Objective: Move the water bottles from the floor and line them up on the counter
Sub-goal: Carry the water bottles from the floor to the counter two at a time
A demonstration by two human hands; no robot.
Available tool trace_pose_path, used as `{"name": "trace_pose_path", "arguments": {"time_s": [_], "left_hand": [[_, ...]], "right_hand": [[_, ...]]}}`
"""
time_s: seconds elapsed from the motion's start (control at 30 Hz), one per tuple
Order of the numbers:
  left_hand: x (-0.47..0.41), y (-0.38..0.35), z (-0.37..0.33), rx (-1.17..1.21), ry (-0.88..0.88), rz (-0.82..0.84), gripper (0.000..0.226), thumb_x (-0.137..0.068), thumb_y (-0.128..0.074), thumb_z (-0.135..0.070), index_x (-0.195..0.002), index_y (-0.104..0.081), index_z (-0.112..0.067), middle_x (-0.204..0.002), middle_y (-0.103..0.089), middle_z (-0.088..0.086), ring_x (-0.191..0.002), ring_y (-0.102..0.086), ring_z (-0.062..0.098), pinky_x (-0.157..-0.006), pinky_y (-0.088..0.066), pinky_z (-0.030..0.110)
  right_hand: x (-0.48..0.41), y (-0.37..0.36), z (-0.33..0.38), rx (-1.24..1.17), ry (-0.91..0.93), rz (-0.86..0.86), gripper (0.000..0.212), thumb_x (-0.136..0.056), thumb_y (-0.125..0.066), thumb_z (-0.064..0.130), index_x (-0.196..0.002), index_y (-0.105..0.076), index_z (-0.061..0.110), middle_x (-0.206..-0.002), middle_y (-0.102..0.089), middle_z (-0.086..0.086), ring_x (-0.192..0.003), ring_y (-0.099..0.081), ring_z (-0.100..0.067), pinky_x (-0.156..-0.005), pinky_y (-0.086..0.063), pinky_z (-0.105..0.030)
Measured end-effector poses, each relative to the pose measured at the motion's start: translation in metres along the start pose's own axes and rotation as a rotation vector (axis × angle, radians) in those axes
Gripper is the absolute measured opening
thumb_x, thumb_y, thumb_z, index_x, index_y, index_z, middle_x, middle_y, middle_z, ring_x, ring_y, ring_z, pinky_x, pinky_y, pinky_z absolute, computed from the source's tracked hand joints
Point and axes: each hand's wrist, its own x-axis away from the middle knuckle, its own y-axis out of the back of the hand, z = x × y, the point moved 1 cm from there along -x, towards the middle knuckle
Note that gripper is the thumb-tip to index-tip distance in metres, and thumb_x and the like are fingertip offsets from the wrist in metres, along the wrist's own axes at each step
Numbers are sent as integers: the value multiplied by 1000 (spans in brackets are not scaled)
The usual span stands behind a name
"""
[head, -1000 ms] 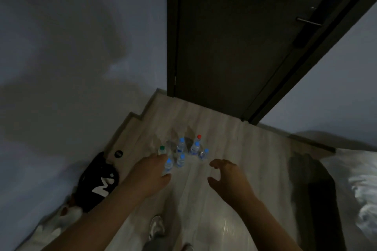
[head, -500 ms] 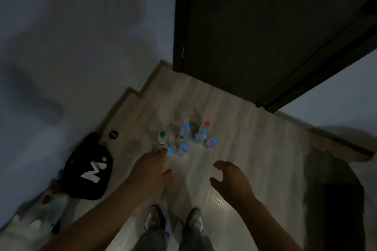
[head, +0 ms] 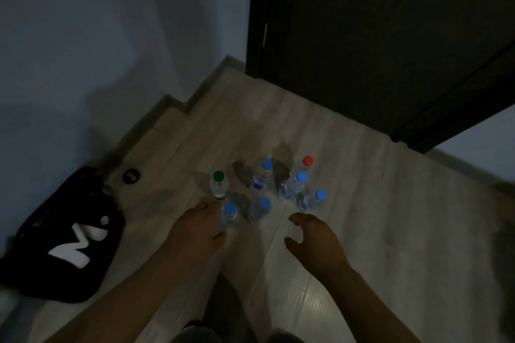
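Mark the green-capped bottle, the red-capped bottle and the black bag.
green-capped bottle (head: 219,187): head view, clear body under the cap.
red-capped bottle (head: 308,161): head view, on the cap.
black bag (head: 57,216): head view, fabric above the white logo.

Dim light on a pale plank floor (head: 376,231). Dark door (head: 376,36) beyond the fingers (head: 299,220); bluish wall (head: 97,50) to their left.

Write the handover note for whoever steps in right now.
Left grip: open, empty, beside the nearest blue-capped bottle.
Right grip: open, empty, short of the bottles.
Bottles: seven, standing clustered on the floor; counter out of view.
Done: none lifted.
Left: carry all seven to the counter, line them up.
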Motion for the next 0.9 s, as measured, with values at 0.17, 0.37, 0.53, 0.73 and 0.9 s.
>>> {"name": "trace_pose_path", "arguments": {"time_s": [0.17, 0.37, 0.53, 0.73, 0.9], "left_hand": [[-52, -79, 50, 12, -25, -55, 62, -87, -65, -31, -140, -42, -9, -127, -56, 11, -110, -58, 23, -94, -46, 28], [-99, -135, 93, 35, -88, -131, 61, -84, -70, -27, -136, -46, -7, -129, -57, 12, -117, -55, 24, -99, -43, 35], [-109, -166, 115, 59, -97, -193, 79, -79, -74, -39, -144, -36, -16, -142, -47, 2, -128, -46, 16, -100, -28, 13], [-123, -189, 131, 43, -82, -251, 81, -74, -74, -51, -141, -38, -22, -138, -50, -2, -119, -50, 11, -93, -32, 16], [-137, -200, 125, 159, -122, -267, 69, -71, -76, -48, -130, -45, -28, -122, -56, -8, -99, -47, 0, -86, -36, 20]], "right_hand": [[-61, -81, -49, 1, 29, -59, 53, -91, -61, 36, -140, -44, 23, -134, -54, 2, -121, -51, -11, -97, -37, -18], [-123, -143, -89, 24, 54, -172, 59, -87, -66, 34, -140, -43, 25, -135, -54, 4, -119, -54, -11, -98, -44, -24], [-148, -176, -110, 29, 68, -221, 63, -85, -68, 35, -141, -40, 27, -134, -54, 5, -117, -55, -11, -93, -45, -24], [-167, -202, -122, -77, 72, -229, 73, -80, -73, 39, -142, -36, 28, -136, -52, 5, -118, -53, -11, -91, -45, -24], [-180, -207, -116, -151, 100, -235, 80, -79, -74, 39, -145, -33, 25, -139, -50, 2, -121, -52, -13, -92, -45, -26]]}}
